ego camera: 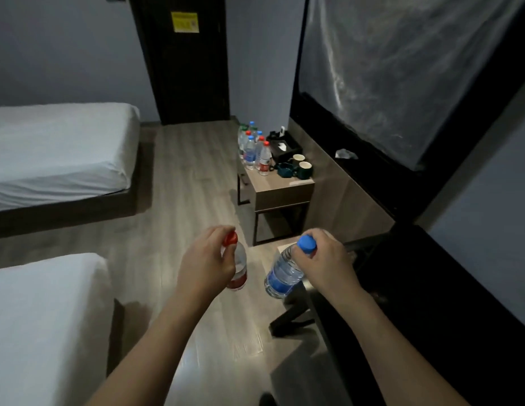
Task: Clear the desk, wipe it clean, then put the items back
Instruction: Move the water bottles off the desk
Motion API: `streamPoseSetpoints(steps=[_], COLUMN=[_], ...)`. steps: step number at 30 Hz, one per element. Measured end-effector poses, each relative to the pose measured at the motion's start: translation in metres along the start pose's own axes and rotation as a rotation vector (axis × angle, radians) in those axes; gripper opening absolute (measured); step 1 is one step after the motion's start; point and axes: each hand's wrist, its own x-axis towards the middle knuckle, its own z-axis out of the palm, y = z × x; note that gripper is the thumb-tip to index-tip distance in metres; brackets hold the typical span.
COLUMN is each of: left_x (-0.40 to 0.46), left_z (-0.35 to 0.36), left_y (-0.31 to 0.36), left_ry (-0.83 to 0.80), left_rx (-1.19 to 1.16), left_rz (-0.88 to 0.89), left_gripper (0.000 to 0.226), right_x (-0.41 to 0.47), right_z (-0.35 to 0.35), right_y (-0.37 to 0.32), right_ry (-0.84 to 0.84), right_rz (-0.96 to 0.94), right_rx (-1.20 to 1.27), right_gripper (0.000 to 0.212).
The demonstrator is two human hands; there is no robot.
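My left hand (207, 265) grips a red-capped water bottle (239, 268) by its neck, and the bottle hangs above the wooden floor. My right hand (322, 259) holds a blue-capped water bottle (281, 273) by the cap in the same way. Ahead stands a small wooden desk (280, 186). On it are several more water bottles (254, 150), a black tissue box (284, 146) and dark green cups (298, 165).
A white bed (59, 150) lies at the left and a second bed (47, 326) at the near left. A dark door (188, 68) is at the back. A plastic-covered black panel (402, 68) runs along the right wall above a wooden ledge. A dark chair base (293, 315) stands near my right arm.
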Motion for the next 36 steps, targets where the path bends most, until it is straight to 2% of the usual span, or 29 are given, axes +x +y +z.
streamPoseSetpoints(steps=[4, 11, 17, 22, 28, 32, 36], left_x=[0.049, 0.193, 0.295, 0.373, 0.504, 0.599, 0.665], left_z=[0.011, 0.023, 0.023, 0.046, 0.086, 0.124, 0.177], left_y=[-0.045, -0.095, -0.143, -0.197, -0.236, -0.234, -0.224], left_ry=[0.003, -0.049, 0.039, -0.014, -0.168, -0.270, -0.402], left_rx=[0.002, 0.013, -0.026, -0.053, -0.088, -0.055, -0.063], left_rz=[-0.058, -0.054, -0.016, -0.059, 0.064, 0.193, 0.267], left_gripper=[0.033, 0.029, 0.025, 0.024, 0.019, 0.021, 0.015], right_x=[0.058, 0.197, 0.315, 0.394, 0.492, 0.549, 0.591], right_z=[0.041, 0.091, 0.134, 0.185, 0.212, 0.200, 0.198], right_y=[-0.008, -0.020, -0.039, -0.032, -0.025, -0.016, 0.012], right_ry=[-0.063, -0.135, -0.189, -0.249, -0.172, -0.012, 0.043], right_rz=[-0.014, 0.068, 0.088, 0.165, 0.280, 0.304, 0.384], right_rx=[-0.044, 0.031, 0.021, 0.010, -0.046, -0.080, -0.084], right_gripper=[0.019, 0.019, 0.020, 0.018, 0.019, 0.016, 0.018])
